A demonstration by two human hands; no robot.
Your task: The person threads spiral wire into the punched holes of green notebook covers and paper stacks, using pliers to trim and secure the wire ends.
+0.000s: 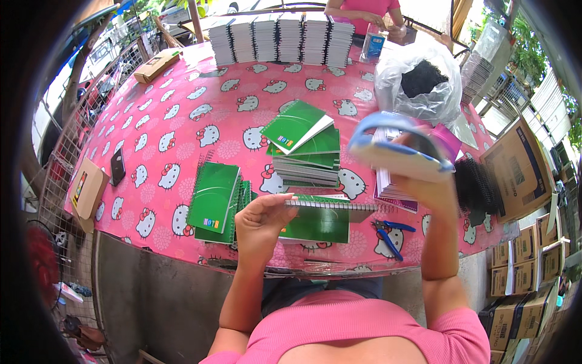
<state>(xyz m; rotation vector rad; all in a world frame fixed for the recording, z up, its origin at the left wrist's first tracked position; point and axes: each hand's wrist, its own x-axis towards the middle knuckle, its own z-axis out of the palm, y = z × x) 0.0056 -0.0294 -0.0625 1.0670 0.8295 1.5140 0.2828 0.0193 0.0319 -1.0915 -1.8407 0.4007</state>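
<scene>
My left hand grips a notebook at its left end, thumb on top. The notebook stands on edge with its spiral side up, and loose coil pokes out past its right end. Raised above and to the right, my right hand is closed around a slipper with a blue strap and pale sole, blurred by motion. Beneath the held notebook lies a green-covered notebook. Blue-handled cutting pliers lie just right of it, by the table's front edge.
Green notebooks lie left, with another stack ahead. Purple-covered notebooks sit under the slipper. Black coils and a plastic bag are at right. Spiral-bound stacks line the back. A phone lies left; another person stands opposite.
</scene>
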